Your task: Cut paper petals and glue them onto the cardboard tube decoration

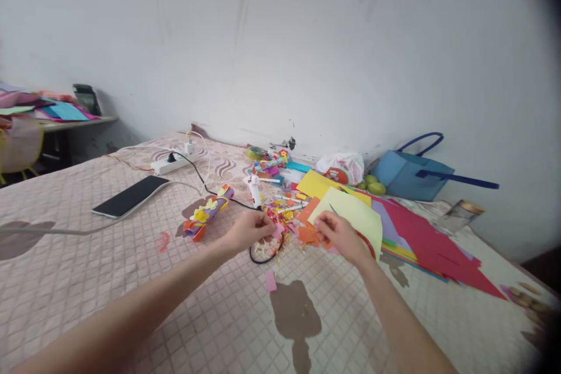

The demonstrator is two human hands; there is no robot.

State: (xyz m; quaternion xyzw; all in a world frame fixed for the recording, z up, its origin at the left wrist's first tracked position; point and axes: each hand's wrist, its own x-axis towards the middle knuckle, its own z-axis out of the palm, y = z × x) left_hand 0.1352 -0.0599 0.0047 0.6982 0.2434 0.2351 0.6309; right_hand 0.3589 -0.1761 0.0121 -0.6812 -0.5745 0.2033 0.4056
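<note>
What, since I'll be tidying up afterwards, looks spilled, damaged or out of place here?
Coloured paper scraps lie strewn between and beyond the left hand and right hand; one pink scrap sits apart, nearer the camera. On the wall behind, a black blotch breaks the pale surface; stain or damage, I cannot tell.

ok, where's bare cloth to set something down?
Left: cloth between the white cable and left forearm. Also between it and right forearm, nearer than the pink scrap. Crowded: around left hand and right hand, with paper cuttings, glue gun, coloured sheets.
</note>
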